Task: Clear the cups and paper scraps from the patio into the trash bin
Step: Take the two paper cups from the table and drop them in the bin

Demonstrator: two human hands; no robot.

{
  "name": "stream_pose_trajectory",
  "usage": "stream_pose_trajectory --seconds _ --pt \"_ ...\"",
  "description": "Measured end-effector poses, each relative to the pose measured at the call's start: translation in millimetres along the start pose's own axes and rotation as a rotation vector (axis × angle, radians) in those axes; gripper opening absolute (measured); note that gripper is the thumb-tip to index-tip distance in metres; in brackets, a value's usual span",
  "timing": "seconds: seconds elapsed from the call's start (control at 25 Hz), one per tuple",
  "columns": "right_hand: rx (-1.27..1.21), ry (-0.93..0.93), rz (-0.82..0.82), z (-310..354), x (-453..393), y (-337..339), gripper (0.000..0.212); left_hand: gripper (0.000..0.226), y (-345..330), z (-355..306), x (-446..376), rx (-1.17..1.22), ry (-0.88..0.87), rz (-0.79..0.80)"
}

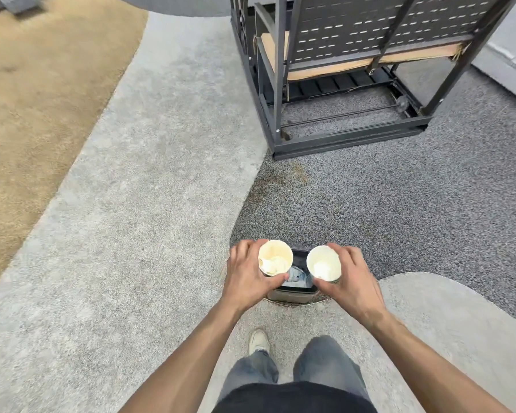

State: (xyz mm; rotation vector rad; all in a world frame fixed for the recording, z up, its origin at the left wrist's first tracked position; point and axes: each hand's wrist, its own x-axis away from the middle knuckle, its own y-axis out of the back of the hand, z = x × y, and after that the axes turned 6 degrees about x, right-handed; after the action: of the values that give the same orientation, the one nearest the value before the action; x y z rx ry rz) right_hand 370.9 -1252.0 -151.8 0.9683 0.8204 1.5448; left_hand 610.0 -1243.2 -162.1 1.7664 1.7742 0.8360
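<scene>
My left hand (246, 274) grips a cream paper cup (275, 257) upright, with crumpled paper inside it. In my right hand (350, 278) is a second cream paper cup (323, 263), also upright, with something pale at its bottom. Both cups hang just above a small dark trash bin (292, 290) that stands on the ground between my hands. The bin's opening shows between the two cups, with a liner and some scraps inside; most of its rim is hidden by the cups and hands.
A dark metal glider bench (340, 70) with a tan cushion stands ahead on the speckled dark patio floor (399, 204). A light concrete path (146, 189) runs on the left beside dry grass (27, 99). My shoe (258, 341) is just behind the bin.
</scene>
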Motion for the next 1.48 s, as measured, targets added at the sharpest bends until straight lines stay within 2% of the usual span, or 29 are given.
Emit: stream_pose_trajectory --seconds 0.16,0.44,0.6,0.8,1.08,1.28,1.48 --pt "-0.025 -0.022 -0.004 -10 -32 5 0.082 0.089 -9 -6 -35 -0.010 -0.003 0.022" --pt "0.002 -0.036 0.107 -46 -70 -10 0.085 0.089 -40 -18 -74 0.038 0.114 0.062" --pt "0.001 -0.087 0.148 -68 -94 -37 0.084 0.089 -68 1 -88 0.059 0.209 0.110" --pt "0.041 -0.094 0.244 -108 -127 -119 0.084 0.089 -137 63 -106 0.027 0.247 0.175" --pt "0.108 -0.109 0.355 -182 -171 -293 0.088 0.088 -281 191 -133 -0.122 0.309 0.285" --pt "0.265 -0.010 0.349 -216 -206 -384 0.087 0.084 -359 266 -163 -0.333 0.217 0.364" --pt "0.537 0.152 0.388 -232 -228 -427 0.087 0.086 -399 297 -180 -0.625 0.005 0.431"
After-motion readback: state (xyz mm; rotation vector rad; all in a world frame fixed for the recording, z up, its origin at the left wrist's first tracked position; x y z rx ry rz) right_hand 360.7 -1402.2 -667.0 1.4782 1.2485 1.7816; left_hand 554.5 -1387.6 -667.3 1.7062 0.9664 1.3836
